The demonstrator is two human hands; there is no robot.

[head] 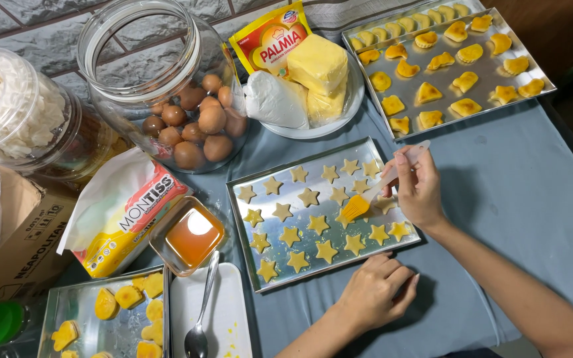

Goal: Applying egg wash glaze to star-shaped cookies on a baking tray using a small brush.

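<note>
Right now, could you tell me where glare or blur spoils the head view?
Head view: sharp overall; a bright glare patch sits on the orange liquid in the dish, soft reflections streak the star tray, and the brush in the right hand looks slightly motion-blurred; the left hand casts a soft shadow.

Star tray centre; egg jar behind-left, butter plate behind, glazed tray behind-right. Wash dish left of star tray; spoon on plate in front.
</note>
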